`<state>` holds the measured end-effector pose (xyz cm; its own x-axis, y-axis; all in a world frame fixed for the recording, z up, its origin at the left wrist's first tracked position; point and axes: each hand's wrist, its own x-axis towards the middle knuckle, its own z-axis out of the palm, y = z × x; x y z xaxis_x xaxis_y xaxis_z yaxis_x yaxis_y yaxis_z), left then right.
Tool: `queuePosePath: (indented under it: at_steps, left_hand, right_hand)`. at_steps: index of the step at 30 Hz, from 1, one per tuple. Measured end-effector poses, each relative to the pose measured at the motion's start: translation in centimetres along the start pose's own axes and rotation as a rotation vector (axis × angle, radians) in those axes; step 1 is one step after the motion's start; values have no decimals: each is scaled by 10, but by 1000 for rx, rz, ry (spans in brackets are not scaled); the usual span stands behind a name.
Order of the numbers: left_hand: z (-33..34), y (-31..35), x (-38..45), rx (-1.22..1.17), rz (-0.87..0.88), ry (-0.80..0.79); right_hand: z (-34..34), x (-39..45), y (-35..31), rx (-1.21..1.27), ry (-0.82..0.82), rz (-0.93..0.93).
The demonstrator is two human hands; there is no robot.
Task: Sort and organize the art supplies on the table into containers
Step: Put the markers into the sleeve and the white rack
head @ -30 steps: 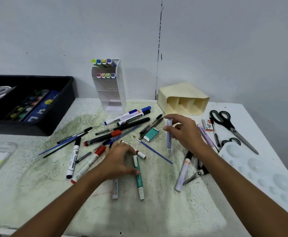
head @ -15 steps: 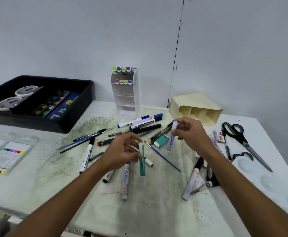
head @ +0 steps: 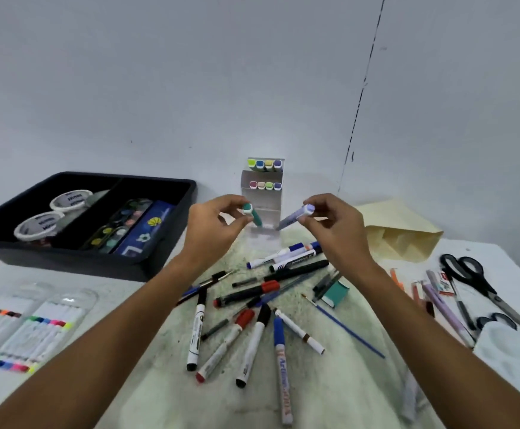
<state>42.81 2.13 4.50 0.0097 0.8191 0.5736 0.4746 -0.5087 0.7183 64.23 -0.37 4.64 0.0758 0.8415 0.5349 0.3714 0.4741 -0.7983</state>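
Up before the white marker rack [head: 262, 196], both hands were loaded: the left hand [head: 213, 226] pinched a teal marker [head: 253, 214] in curled fingers, the right hand [head: 334, 226] a lilac marker [head: 294, 216]. Slotting step, by my read; next each tip needed lining up with an empty cell, above the desk [head: 329, 394].

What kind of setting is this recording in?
Probably a home or studio craft desk: a stained white table against a bare wall, littered with markers, a white marker rack, a black tray holding paint sets, and scissors.
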Motion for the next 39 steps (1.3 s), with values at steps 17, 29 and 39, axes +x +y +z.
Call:
queuePosePath:
  at_steps: [17,29,39]
  left_hand:
    - [23,-34,30,94,522,53]
    - [22,-40,35,41,543,58]
    - [52,-61,42,192,435,-116]
  right_hand:
    - [44,23,29,-388,26,-327]
    - [48,24,30,-424,41,-305]
    - [55,29,41,-493,1,-152]
